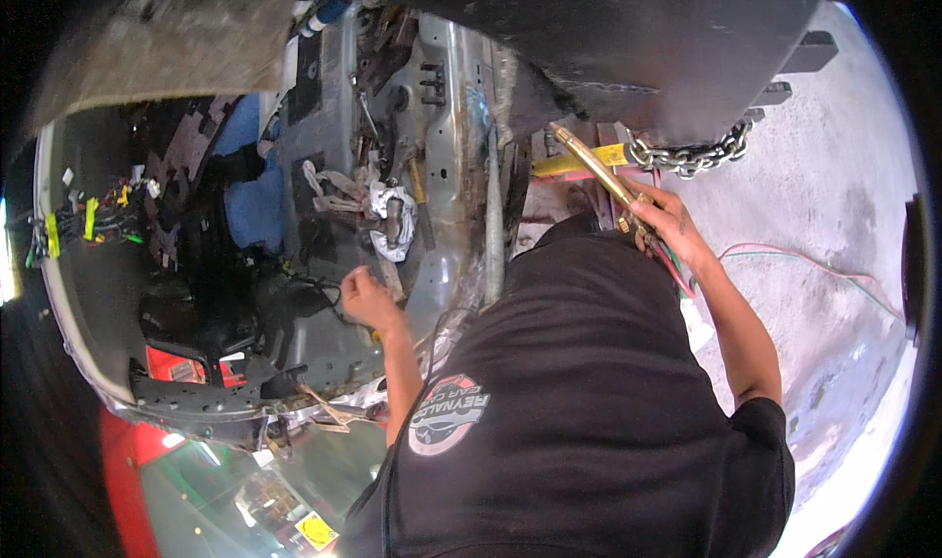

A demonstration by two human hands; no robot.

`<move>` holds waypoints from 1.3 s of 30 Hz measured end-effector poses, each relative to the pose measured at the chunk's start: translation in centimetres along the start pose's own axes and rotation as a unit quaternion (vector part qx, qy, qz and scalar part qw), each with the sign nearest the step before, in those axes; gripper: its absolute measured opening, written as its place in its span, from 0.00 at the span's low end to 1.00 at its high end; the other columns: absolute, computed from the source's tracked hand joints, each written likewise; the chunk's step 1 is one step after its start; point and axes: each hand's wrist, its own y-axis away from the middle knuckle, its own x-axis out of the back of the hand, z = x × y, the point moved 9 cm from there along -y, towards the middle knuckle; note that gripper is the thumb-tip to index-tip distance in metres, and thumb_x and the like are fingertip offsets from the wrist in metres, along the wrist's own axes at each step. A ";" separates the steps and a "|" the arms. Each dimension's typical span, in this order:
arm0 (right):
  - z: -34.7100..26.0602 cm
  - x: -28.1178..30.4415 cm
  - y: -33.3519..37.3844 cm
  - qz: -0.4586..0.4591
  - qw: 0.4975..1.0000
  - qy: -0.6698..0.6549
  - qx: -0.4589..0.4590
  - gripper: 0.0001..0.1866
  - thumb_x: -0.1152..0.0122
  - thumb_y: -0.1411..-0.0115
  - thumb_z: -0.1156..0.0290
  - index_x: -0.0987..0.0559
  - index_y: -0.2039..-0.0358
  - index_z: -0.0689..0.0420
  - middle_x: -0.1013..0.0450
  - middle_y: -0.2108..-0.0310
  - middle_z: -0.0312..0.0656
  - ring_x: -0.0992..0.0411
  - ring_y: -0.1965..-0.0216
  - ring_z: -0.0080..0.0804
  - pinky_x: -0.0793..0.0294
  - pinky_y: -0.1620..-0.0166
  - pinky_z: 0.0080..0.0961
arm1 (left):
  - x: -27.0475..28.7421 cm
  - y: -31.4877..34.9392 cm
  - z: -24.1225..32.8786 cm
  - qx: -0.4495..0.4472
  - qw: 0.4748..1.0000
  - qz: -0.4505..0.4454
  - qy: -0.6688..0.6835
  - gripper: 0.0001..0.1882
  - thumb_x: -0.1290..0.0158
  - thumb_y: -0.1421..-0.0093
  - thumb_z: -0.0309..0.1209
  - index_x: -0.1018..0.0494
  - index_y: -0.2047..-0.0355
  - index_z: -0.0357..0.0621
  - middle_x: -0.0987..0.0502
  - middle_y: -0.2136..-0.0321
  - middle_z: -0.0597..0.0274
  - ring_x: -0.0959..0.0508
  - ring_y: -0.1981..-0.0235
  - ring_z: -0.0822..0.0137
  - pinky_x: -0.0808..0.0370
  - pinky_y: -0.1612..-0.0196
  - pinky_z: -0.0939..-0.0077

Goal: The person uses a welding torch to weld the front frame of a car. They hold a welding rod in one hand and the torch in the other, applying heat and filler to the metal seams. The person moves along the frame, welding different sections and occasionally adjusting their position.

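Note:
My right hand [671, 226] is wrapped round the rear of a brass gas torch [594, 165], whose tip points up and left toward a dark metal panel [628, 57]. Red and green hoses [677, 268] run from its back end. Over the bare car body, my left hand [369, 299] has its fingers curled together. Whether anything small is between them I cannot make out. Just beyond that hand lies a crumpled silvery-white wrap [394, 222] round a dark part, beside a grey metal rail [456, 156].
A steel chain [692, 156] hangs by a yellow bar [579, 161] near the torch. At left are a taped wiring bundle [93, 222] and blue material [253, 200] inside the car shell. The hoses trail across the pale floor [824, 205]. Glass [216, 499] shows at lower left.

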 end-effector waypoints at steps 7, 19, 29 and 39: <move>1.8 0.0 -1.8 -0.039 0.998 -0.052 -0.026 0.33 0.42 0.32 0.54 0.32 0.30 0.54 0.24 0.68 0.39 0.26 0.77 0.24 0.25 0.76 0.23 | -12.6 5.4 5.9 -0.088 0.940 -0.273 -0.185 0.09 0.43 0.33 0.28 0.20 0.62 0.32 0.22 0.72 0.67 0.28 0.71 0.79 0.31 0.67 0.81; 4.4 -1.1 -4.1 -0.065 0.991 -0.119 -0.026 0.34 0.45 0.30 0.56 0.36 0.28 0.58 0.23 0.66 0.38 0.27 0.80 0.22 0.28 0.78 0.21 | -21.4 4.9 -1.3 0.018 0.882 -0.419 -0.216 0.13 0.48 0.36 0.27 0.24 0.54 0.32 0.22 0.76 0.62 0.26 0.81 0.72 0.30 0.77 0.75; 6.1 -0.7 -4.3 -0.063 0.989 -0.135 -0.023 0.33 0.43 0.31 0.51 0.31 0.32 0.55 0.24 0.65 0.39 0.26 0.76 0.25 0.26 0.76 0.24 | -22.1 6.7 -2.6 0.013 0.847 -0.471 -0.246 0.13 0.47 0.33 0.27 0.21 0.53 0.31 0.19 0.73 0.60 0.22 0.76 0.71 0.26 0.72 0.75; 7.7 -0.6 -5.7 -0.053 0.978 -0.196 -0.037 0.37 0.42 0.32 0.54 0.37 0.28 0.57 0.22 0.65 0.40 0.28 0.82 0.23 0.28 0.81 0.21 | -20.6 5.6 -1.7 0.022 0.802 -0.492 -0.337 0.14 0.46 0.36 0.31 0.17 0.63 0.31 0.19 0.77 0.60 0.22 0.76 0.70 0.26 0.70 0.70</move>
